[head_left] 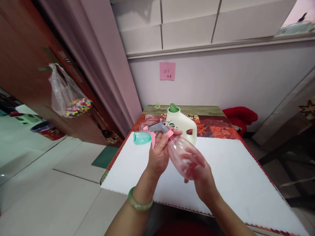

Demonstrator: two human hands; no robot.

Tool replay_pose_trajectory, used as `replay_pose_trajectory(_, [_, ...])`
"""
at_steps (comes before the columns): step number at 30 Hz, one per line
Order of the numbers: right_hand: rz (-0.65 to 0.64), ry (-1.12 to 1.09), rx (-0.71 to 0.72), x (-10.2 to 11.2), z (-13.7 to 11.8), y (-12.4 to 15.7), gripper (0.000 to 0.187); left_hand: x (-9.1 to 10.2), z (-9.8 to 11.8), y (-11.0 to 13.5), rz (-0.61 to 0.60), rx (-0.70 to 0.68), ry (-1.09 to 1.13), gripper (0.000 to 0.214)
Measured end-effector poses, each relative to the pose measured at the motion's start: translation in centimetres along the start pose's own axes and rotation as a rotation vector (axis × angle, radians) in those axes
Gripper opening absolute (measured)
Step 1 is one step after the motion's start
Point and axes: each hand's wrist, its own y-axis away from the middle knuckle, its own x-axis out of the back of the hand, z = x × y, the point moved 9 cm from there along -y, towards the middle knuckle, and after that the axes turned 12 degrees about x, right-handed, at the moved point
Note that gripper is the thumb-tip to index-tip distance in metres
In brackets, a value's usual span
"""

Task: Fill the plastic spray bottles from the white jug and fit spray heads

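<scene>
A green container [142,138]'s lying just left of the left hand [159,155], which is gripping the spray bottle [177,149] neck, sprayer head [157,127] on. Behind, the jug [184,123]'s sitting uncapped; right hand [204,182]'s clutching the bottle's base. Looks empty.

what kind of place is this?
Probably a room in a home, though a small workplace isn't ruled out: a wooden door with a plastic bag hung on its handle, a long curtain, and a cloth-covered table by the wall.
</scene>
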Motion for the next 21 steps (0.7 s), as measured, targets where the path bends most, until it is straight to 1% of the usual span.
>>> replay_pose_trajectory(2, [-0.081,-0.321,-0.424,-1.8,1.8,1.4,0.083,-0.1,0.1,0.1,-0.057,0.003,0.004,0.034])
replay_pose_trajectory(3, [-0.145,-0.459,-0.606,-2.9,2.3,2.4,0.087,-0.2,0.1,0.2,-0.075,0.010,0.003,0.036])
replay_pose_trajectory(4, [-0.219,-0.584,-0.753,-3.8,2.5,3.4,0.090,-0.3,0.0,0.3,-0.086,0.021,0.000,0.037])
replay_pose_trajectory(5, [-0.292,-0.696,-0.861,-4.6,2.4,4.2,0.091,-0.4,-0.2,0.4,-0.091,0.036,-0.003,0.039])
replay_pose_trajectory(6, [-0.357,-0.790,-0.932,-5.1,2.3,4.7,0.093,-0.4,-0.4,0.4,-0.092,0.047,0.000,0.039])
replay_pose_trajectory(8, [-0.435,-0.891,-0.980,-5.6,2.3,5.2,0.096,-0.5,-0.7,0.6,-0.078,0.052,0.020,0.039])
replay_pose_trajectory(9, [-0.446,-0.884,-0.976,-5.7,2.5,5.2,0.098,-0.5,-0.7,0.7,-0.060,0.040,0.027,0.039])
replay_pose_trajectory(10, [-0.433,-0.839,-0.955,-5.7,2.9,5.1,0.099,-0.4,-0.6,0.8,-0.034,0.018,0.029,0.038])
replay_pose_trajectory(11, [-0.393,-0.759,-0.915,-5.6,3.3,4.9,0.099,-0.2,-0.5,0.8,-0.002,-0.006,0.027,0.038])
replay_pose_trajectory(12, [-0.326,-0.652,-0.854,-5.2,3.8,4.5,0.099,0.0,-0.3,0.9,0.034,-0.030,0.021,0.037])
replay_pose_trajectory(13, [-0.233,-0.529,-0.764,-4.4,4.1,4.0,0.098,0.3,-0.1,0.9,0.070,-0.052,0.015,0.036])
replay_pose_trajectory(14, [-0.129,-0.402,-0.641,-3.4,4.0,3.4,0.096,0.6,0.2,0.9,0.101,-0.072,0.011,0.035])
replay_pose_trajectory(15, [-0.036,-0.278,-0.488,-2.4,3.6,2.7,0.094,0.9,0.4,0.8,0.127,-0.091,0.011,0.034])
replay_pose_trajectory(16, [0.021,-0.160,-0.315,-1.5,2.8,2.3,0.092,1.1,0.6,0.8,0.147,-0.108,0.011,0.032])
replay_pose_trajectory(17, [0.040,-0.044,-0.133,-1.0,1.8,2.0,0.092,1.4,0.8,0.7,0.165,-0.125,0.010,0.030])
replay_pose_trajectory(19, [0.025,0.200,0.202,-0.7,-0.2,2.2,0.101,1.7,1.0,0.7,0.184,-0.148,0.009,0.027])
replay_pose_trajectory(20, [0.021,0.317,0.320,-0.6,-0.9,2.4,0.107,1.8,1.0,0.7,0.179,-0.146,0.012,0.026])
replay_pose_trajectory(21, [0.031,0.406,0.391,-0.4,-1.3,2.6,0.110,1.8,0.9,0.6,0.165,-0.133,0.017,0.026])
